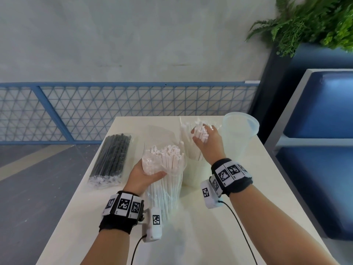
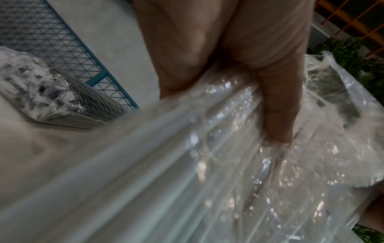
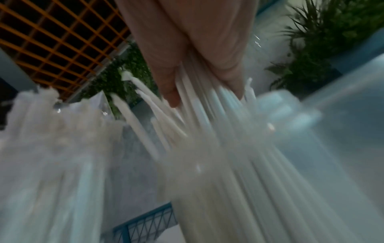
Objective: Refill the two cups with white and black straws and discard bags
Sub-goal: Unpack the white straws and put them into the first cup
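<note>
My left hand [image 1: 147, 174] grips an open clear bag of white straws [image 1: 166, 169] that stands upright on the white table [image 1: 257, 197]; the left wrist view shows my thumb [image 2: 276, 105] pressed into the crinkled plastic [image 2: 228, 164]. My right hand [image 1: 207, 139] grips a bunch of white straws [image 1: 199, 131] whose lower ends stand in a white cup [image 1: 194, 175], mostly hidden by my wrist. The right wrist view shows those white straws [image 3: 218, 148] fanned below my fingers [image 3: 170, 85]. An empty translucent cup [image 1: 238, 134] stands at the far right. A sealed bag of black straws [image 1: 110, 159] lies on the left.
The table's far edge meets a blue mesh railing [image 1: 114, 109]. A blue padded bench [image 1: 321, 150] stands close on the right, with green ferns [image 1: 309, 22] above it. The black straw bag [image 2: 51, 98] also shows in the left wrist view.
</note>
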Demonstrator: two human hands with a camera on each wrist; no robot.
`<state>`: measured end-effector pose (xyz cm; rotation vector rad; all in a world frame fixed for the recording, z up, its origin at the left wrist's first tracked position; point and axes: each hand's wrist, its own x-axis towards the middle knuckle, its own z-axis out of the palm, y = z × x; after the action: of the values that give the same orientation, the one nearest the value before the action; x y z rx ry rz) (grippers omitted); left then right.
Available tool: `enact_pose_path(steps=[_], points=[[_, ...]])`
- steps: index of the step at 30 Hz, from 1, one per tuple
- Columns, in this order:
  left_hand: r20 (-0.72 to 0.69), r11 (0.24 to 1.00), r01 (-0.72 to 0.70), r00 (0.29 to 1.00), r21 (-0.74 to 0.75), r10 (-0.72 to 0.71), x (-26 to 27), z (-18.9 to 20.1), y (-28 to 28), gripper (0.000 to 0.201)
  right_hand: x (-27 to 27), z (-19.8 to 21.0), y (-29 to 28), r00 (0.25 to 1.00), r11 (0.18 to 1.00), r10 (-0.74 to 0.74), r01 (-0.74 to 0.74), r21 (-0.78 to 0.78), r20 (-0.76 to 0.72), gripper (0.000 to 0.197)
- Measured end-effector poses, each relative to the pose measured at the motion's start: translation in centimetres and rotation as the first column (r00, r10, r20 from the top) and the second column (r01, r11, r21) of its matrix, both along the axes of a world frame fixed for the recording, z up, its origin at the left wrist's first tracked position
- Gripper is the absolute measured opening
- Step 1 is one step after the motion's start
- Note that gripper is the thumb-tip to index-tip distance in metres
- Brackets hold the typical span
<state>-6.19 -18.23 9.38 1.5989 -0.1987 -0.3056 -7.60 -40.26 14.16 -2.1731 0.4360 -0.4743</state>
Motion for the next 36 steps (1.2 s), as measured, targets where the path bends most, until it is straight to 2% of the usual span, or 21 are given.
enact_pose_path(steps=[4,5,7,8,9,10,12,14,16,20,25,28,31,33,36], points=[[0.004,1.000,0.010,1.000,-0.013,-0.010,-0.1,0.1,0.0,0.045,0.0,2.0,-0.4,0.995,0.993,0.085,-0.088,-0.078,-0.042,0.048],[0.005,1.000,0.009,1.000,-0.021,-0.009,-0.2,0.2,0.0,0.045,-0.4,2.4,-0.3,0.995,0.992,0.096,-0.097,-0.083,-0.011,0.050],[0.005,0.999,0.003,1.000,-0.037,-0.003,-0.3,0.3,0.0,0.044,-1.6,3.0,0.5,0.971,0.994,0.055,-0.032,-0.102,0.231,0.045],[0.005,0.999,0.002,1.000,-0.041,-0.001,-0.3,0.3,0.0,0.044,-2.3,3.3,1.2,0.924,0.995,0.035,0.003,-0.098,0.381,0.036],[0.006,0.999,0.000,1.000,-0.044,0.000,-0.3,0.3,0.0,0.044,-3.1,3.3,1.9,0.875,0.995,0.045,0.005,-0.102,0.483,0.026],[0.010,0.999,0.001,1.000,-0.044,-0.001,-0.3,0.3,0.0,0.044,-3.8,3.3,2.8,0.853,0.992,0.096,-0.043,-0.115,0.513,0.018],[0.019,0.999,0.001,1.000,-0.046,0.000,-0.3,0.2,0.1,0.045,-4.8,2.3,4.4,0.865,0.961,0.258,-0.186,-0.204,0.431,0.014],[0.025,0.999,0.009,1.000,-0.048,-0.008,-0.4,0.1,0.1,0.046,-5.2,0.9,5.6,0.874,0.903,0.381,-0.281,-0.326,0.301,0.022],[0.038,0.998,0.034,0.999,-0.051,-0.032,-0.5,0.0,0.2,0.047,-5.0,0.0,6.1,0.879,0.871,0.432,-0.350,-0.346,0.200,0.033],[0.051,0.995,0.085,0.995,-0.050,-0.082,-0.9,0.2,0.7,0.048,-4.9,-0.3,6.4,0.904,0.890,0.420,-0.394,-0.229,0.075,0.053],[0.051,0.996,0.074,0.996,-0.054,-0.072,-0.8,-0.1,1.2,0.055,-4.2,-0.6,6.5,0.930,0.924,0.363,-0.367,-0.109,-0.056,0.054],[0.053,0.997,0.058,0.997,-0.053,-0.055,-0.9,-0.1,1.1,0.062,-3.9,-1.5,6.7,0.925,0.927,0.375,-0.376,-0.007,-0.060,0.052],[0.052,0.997,0.059,0.997,-0.046,-0.056,-0.9,-0.1,1.0,0.070,-4.1,-2.2,7.2,0.941,0.927,0.338,-0.331,0.178,-0.007,0.047],[0.051,0.997,0.056,0.997,-0.050,-0.054,-1.0,-0.1,0.8,0.064,-4.4,-2.5,7.6,0.953,0.911,0.299,-0.300,0.284,0.047,0.040],[0.045,0.996,0.039,0.998,-0.074,-0.035,-1.1,0.0,0.5,0.059,-4.7,-3.0,8.2,0.962,0.893,0.253,-0.273,0.357,0.101,0.032]])
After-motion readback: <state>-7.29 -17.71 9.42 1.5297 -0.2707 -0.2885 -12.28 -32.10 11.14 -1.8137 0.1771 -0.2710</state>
